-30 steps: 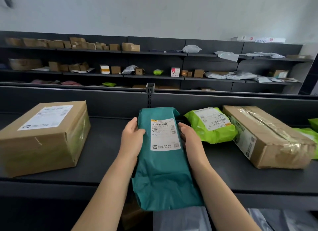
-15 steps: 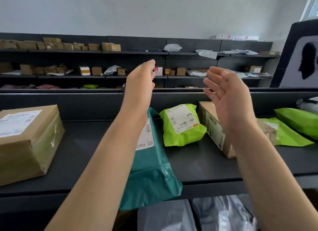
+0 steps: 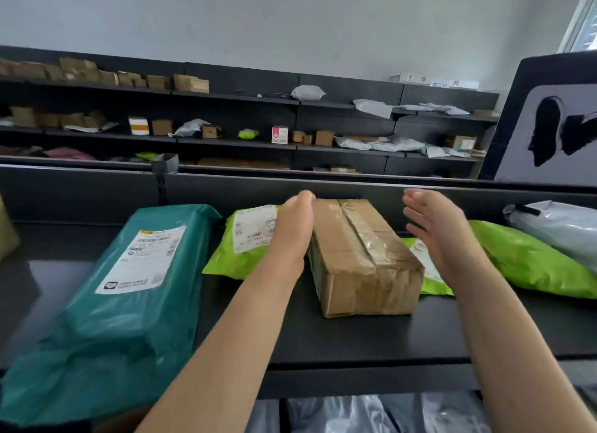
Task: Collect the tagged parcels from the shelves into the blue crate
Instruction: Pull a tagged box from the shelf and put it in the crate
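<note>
A taped brown cardboard box (image 3: 361, 258) lies on the dark shelf (image 3: 355, 339) in front of me. My left hand (image 3: 292, 226) rests flat against the box's left side, fingers straight. My right hand (image 3: 436, 229) hovers open to the right of the box, not touching it. A teal parcel (image 3: 129, 297) with a white label lies at the left, hanging over the shelf's front edge. A lime-green labelled bag (image 3: 242, 242) sits between the teal parcel and the box, partly behind my left hand. No blue crate is in view.
More lime-green bags (image 3: 529, 264) and a grey bag (image 3: 562, 226) lie to the right. Grey plastic bags (image 3: 355, 413) sit below the shelf. Far shelves (image 3: 226, 142) hold several small boxes and bags. A dark panel (image 3: 549, 125) stands at the right.
My hands let go of the teal parcel, which stayed on the shelf. Both hands rose, then came down either side of the brown box as my view shifted right.
</note>
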Demonstrator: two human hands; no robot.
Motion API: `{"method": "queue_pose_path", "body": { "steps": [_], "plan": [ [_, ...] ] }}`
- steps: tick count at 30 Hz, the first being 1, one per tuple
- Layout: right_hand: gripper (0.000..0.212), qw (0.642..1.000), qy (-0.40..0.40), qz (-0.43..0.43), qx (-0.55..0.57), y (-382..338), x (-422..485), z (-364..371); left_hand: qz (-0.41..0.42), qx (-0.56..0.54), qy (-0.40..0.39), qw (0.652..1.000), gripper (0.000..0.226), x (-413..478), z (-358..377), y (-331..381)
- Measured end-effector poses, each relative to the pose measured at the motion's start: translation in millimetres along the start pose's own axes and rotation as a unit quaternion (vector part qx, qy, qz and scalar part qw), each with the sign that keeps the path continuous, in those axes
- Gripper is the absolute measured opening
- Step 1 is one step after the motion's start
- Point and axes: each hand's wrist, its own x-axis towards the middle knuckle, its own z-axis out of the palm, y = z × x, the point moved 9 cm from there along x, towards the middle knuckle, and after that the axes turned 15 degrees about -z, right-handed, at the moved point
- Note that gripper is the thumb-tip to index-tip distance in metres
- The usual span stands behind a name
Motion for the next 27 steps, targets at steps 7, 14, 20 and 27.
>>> {"method": "queue_pose_path", "body": {
  "steps": [7, 14, 20, 27],
  "plan": [
    [0.029, 0.981, -0.135, 0.131, -0.047, 60, -8, 18, -0.105, -0.027, 0.023, 0.994, 0.019, 4, 23, -52],
    [0.020, 0.963, -0.162, 0.207, 0.059, 72, -24, 20, -0.138, -0.047, 0.023, 0.989, 0.023, -11, 27, -57],
    [0.020, 0.954, -0.153, 0.223, 0.132, 77, -27, 22, -0.104, 0.018, 0.030, 0.994, 0.035, -26, 36, -25],
    [0.019, 0.950, -0.142, 0.218, 0.170, 87, -23, 36, 0.013, 0.180, 0.093, 0.979, 0.031, -34, 36, 22]
  ]
}}
